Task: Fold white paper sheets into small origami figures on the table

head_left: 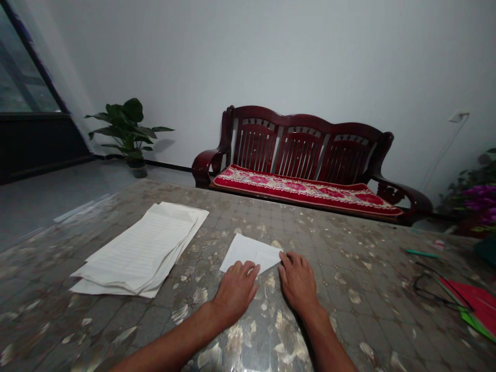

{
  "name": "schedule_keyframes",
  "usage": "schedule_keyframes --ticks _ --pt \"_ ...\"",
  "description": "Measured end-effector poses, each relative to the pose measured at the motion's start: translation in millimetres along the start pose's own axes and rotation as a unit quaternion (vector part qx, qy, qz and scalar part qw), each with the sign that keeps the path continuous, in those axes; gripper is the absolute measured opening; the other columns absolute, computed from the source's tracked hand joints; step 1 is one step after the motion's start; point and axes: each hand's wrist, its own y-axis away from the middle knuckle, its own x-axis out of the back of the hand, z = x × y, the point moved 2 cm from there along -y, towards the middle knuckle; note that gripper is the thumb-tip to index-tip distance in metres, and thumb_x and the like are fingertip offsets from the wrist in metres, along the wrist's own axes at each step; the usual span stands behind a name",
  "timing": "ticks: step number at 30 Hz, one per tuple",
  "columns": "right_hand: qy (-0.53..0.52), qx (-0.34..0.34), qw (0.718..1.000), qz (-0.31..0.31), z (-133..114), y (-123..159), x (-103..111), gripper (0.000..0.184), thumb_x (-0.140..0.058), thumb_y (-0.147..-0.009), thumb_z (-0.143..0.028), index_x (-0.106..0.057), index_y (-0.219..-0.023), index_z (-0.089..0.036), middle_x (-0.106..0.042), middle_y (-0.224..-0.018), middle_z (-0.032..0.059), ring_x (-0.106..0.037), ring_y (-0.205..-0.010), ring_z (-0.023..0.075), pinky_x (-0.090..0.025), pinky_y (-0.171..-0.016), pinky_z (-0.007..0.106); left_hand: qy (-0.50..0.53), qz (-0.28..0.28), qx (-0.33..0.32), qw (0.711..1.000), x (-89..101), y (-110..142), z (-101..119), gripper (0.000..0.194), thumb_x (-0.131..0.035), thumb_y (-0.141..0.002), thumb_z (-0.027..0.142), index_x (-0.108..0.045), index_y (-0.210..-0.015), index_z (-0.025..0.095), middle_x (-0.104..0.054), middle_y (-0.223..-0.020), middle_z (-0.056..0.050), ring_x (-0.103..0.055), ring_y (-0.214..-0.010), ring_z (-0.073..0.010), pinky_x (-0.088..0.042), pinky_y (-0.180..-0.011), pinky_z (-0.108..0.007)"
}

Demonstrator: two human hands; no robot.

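Note:
A small folded sheet of white paper [248,249] with faint lines lies on the patterned tabletop, narrowing to a point at its right. My left hand [237,290] rests over its near edge, fingers laid loosely on the paper and hiding part of that edge. At the pointed right corner, the thumb and forefinger of my right hand [298,281] close on the paper's tip; the other fingers bend down toward the table. To the left of both hands is a loose stack of lined paper sheets [143,248], its edges uneven.
On the table's right side are a teal pen [422,253], black-framed glasses [434,292] and red and green items [475,305]. Beyond the table [341,320] stands a dark red wooden bench [298,150]. A potted plant [129,129] is at the back left.

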Motion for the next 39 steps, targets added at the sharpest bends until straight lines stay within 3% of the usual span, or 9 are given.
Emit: schedule_keyframes --ticks 4,8,11,19,25,28,30,34,39 --pt "-0.051 -0.051 0.997 0.026 9.5 -0.9 -4.3 0.039 -0.045 -0.093 -0.03 -0.058 -0.127 -0.018 -0.058 -0.128 0.011 -0.048 -0.118 0.0264 -0.036 -0.102 0.038 0.032 0.019 -0.016 0.999 -1.9 0.8 -7.7 0.039 -0.054 -0.091 0.022 -0.054 -0.129 0.026 -0.057 -0.128 -0.006 -0.053 -0.107 -0.0248 -0.045 -0.093 -0.041" --pt "-0.106 -0.07 0.991 0.038 16.3 -3.0 -5.7 0.04 -0.051 -0.087 -0.028 -0.059 -0.126 -0.021 -0.059 -0.128 0.0085 -0.048 -0.119 0.0263 -0.035 -0.102 0.037 0.091 0.041 -0.03 0.995 4.6 -1.6 -21.4 0.037 -0.051 -0.089 0.014 -0.059 -0.121 0.029 -0.058 -0.129 -0.004 -0.05 -0.116 -0.0227 -0.04 -0.098 -0.04" --pt "-0.13 -0.078 0.988 0.037 16.6 -6.7 -4.4 0.037 -0.054 -0.085 -0.032 -0.063 -0.121 -0.024 -0.06 -0.126 0.0074 -0.049 -0.117 0.0269 -0.036 -0.1 0.038 0.142 0.053 -0.022 0.988 7.8 -6.0 -31.8 0.044 -0.05 -0.086 0.013 -0.054 -0.128 0.026 -0.057 -0.133 -0.005 -0.048 -0.123 -0.0221 -0.037 -0.104 -0.04" --pt "-0.188 -0.081 0.978 0.029 12.6 -16.5 -2.0 0.014 -0.057 -0.081 -0.03 -0.07 -0.08 -0.025 -0.066 -0.101 0.0024 -0.053 -0.101 0.0231 -0.039 -0.09 0.033 0.167 0.072 -0.025 0.983 3.0 -12.7 -39.2 0.061 -0.057 -0.085 0.022 -0.04 -0.144 0.023 -0.059 -0.129 -0.008 -0.051 -0.118 -0.0242 -0.036 -0.105 -0.042" --pt "-0.2 -0.06 0.977 0.037 11.5 -13.0 -0.7 0.019 -0.051 -0.086 -0.03 -0.069 -0.087 -0.023 -0.067 -0.096 0.0029 -0.054 -0.096 0.0209 -0.039 -0.086 0.03 0.154 0.047 -0.071 0.984 5.4 -7.0 -28.9 0.034 -0.048 -0.089 0.012 -0.067 -0.113 0.027 -0.068 -0.098 -0.004 -0.059 -0.099 -0.0199 -0.042 -0.094 -0.037" --pt "-0.167 -0.055 0.984 0.018 8.7 -8.8 3.7 0.017 -0.059 -0.084 -0.035 -0.07 -0.094 -0.027 -0.066 -0.101 0.0028 -0.053 -0.099 0.0225 -0.038 -0.087 0.033 0.113 -0.004 -0.135 0.984 4.0 5.5 -20.3 0.034 -0.055 -0.091 0.025 -0.062 -0.123 0.032 -0.063 -0.125 -0.005 -0.052 -0.12 -0.0239 -0.033 -0.108 -0.047" --pt "-0.145 -0.046 0.988 0.004 5.9 -6.5 5.9 0.018 -0.063 -0.081 -0.036 -0.07 -0.096 -0.029 -0.065 -0.104 0.0027 -0.053 -0.101 0.0237 -0.037 -0.088 0.034 0.081 -0.037 -0.173 0.981 4.1 17.7 -15.5 0.059 -0.062 -0.087 0.045 -0.043 -0.143 0.035 -0.042 -0.15 -0.007 -0.033 -0.139 -0.0321 -0.018 -0.114 -0.06" --pt "-0.126 -0.033 0.991 0.003 1.1 -5.7 6.5 0.023 -0.062 -0.082 -0.034 -0.068 -0.104 -0.029 -0.064 -0.109 0.0036 -0.052 -0.104 0.0241 -0.036 -0.089 0.036 0.069 -0.091 -0.21 0.971 7.9 38.4 -7.1 0.079 -0.055 -0.084 0.065 -0.023 -0.151 0.039 -0.018 -0.161 -0.011 -0.014 -0.147 -0.0379 -0.009 -0.113 -0.067" --pt "-0.135 -0.052 0.989 0.023 3.4 -7.1 9.7 0.025 -0.058 -0.085 -0.039 -0.067 -0.106 -0.027 -0.064 -0.11 0.0046 -0.054 -0.104 0.0237 -0.038 -0.09 0.034 0.039 -0.092 -0.078 0.992 -0.5 34.0 14.3 0.083 -0.065 -0.081 0.057 -0.025 -0.151 0.037 -0.017 -0.161 -0.015 -0.014 -0.147 -0.0393 -0.017 -0.112 -0.066"
